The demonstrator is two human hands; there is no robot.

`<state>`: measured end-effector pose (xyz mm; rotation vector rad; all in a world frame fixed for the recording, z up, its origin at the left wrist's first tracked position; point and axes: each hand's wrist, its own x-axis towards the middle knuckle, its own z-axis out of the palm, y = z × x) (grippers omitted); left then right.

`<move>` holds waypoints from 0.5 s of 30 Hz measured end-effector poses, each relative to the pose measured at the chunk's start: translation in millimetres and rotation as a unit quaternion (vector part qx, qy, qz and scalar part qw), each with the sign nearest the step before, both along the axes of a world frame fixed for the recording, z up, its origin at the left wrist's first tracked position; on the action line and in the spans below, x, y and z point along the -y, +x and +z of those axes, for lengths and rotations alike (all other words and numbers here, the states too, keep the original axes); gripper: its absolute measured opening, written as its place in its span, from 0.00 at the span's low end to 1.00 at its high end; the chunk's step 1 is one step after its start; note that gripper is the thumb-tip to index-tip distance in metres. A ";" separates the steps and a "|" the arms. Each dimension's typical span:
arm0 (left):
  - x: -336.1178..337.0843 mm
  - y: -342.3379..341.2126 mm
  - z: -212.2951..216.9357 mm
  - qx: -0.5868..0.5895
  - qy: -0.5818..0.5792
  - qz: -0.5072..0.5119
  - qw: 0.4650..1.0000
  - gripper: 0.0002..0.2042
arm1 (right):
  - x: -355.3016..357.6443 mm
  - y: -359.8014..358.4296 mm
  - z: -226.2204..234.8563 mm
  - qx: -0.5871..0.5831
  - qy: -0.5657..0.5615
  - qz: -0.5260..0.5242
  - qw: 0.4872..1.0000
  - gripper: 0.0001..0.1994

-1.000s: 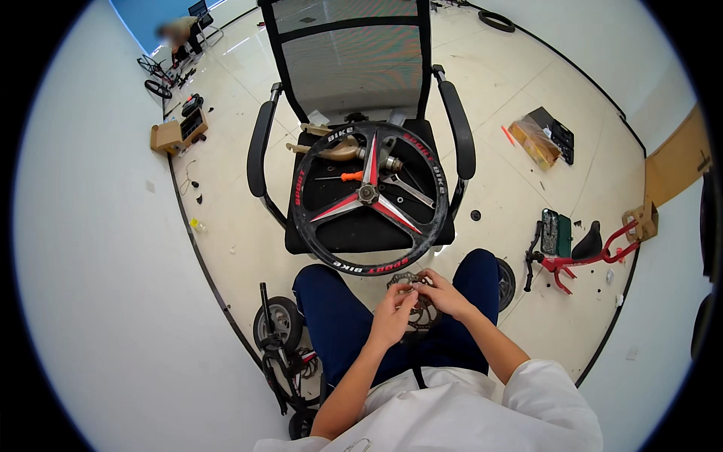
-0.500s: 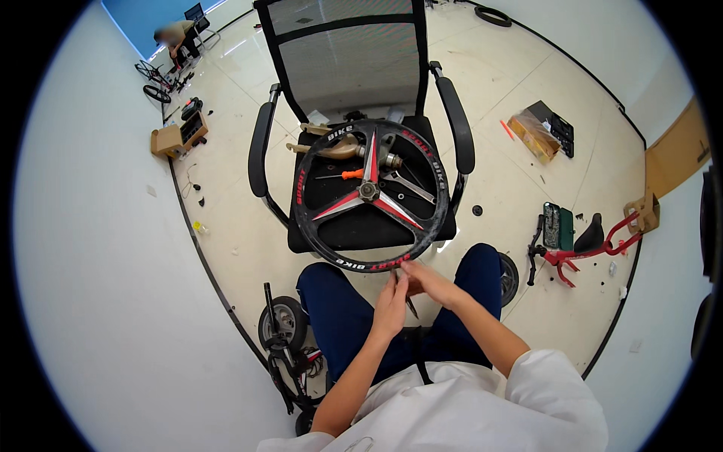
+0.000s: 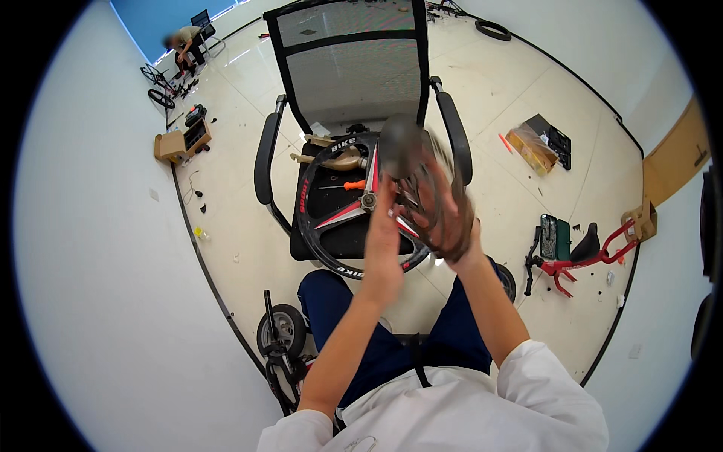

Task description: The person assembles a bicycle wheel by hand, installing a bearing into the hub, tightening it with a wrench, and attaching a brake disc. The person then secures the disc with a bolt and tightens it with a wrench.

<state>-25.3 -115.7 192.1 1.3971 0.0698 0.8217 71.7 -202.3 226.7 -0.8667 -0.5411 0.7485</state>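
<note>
A dark bicycle chainring with a crank arm [image 3: 422,207], smeared by motion, is raised in front of the chair seat. My right hand [image 3: 461,245] grips its lower right edge. My left hand [image 3: 382,252] is upright at its left side, fingers blurred; whether they grip it I cannot tell. Behind lies a black three-spoke wheel [image 3: 307,215] with red and white spokes, flat on the chair, its right part hidden by the chainring and my hands. An orange-handled screwdriver [image 3: 354,185] and a tan fork-like part [image 3: 343,160] show on the seat around the wheel.
The black office chair [image 3: 346,68] stands directly ahead. Left of my legs is a small wheel [image 3: 282,328] with black frame parts. On the right floor lie a red bike frame [image 3: 580,264], a green tool case [image 3: 555,237] and a cardboard box [image 3: 533,147]. Another person [image 3: 184,45] sits far left.
Both hands have risen from the wheel's near rim to over its right side, bringing the chainring up into view. The wheel stays on the chair.
</note>
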 end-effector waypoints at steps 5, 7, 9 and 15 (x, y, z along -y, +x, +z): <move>54.1 -12.7 -79.3 -0.127 -0.158 -0.024 0.979 0.37 | 14.7 -47.3 -112.6 -0.027 -0.162 -0.016 0.986 0.35; 76.6 -27.2 -112.8 -0.184 -0.229 -0.037 0.955 0.37 | 29.2 -56.9 -171.5 -0.121 -0.251 0.011 0.960 0.36; 83.2 -47.8 -147.6 -0.243 -0.301 -0.049 0.921 0.37 | 35.2 -73.4 -178.8 -0.132 -0.316 0.018 0.939 0.35; 48.7 -92.3 -170.8 -0.279 -0.509 -0.134 0.803 0.41 | 52.1 -58.2 -226.7 -0.014 -0.376 0.028 0.926 0.30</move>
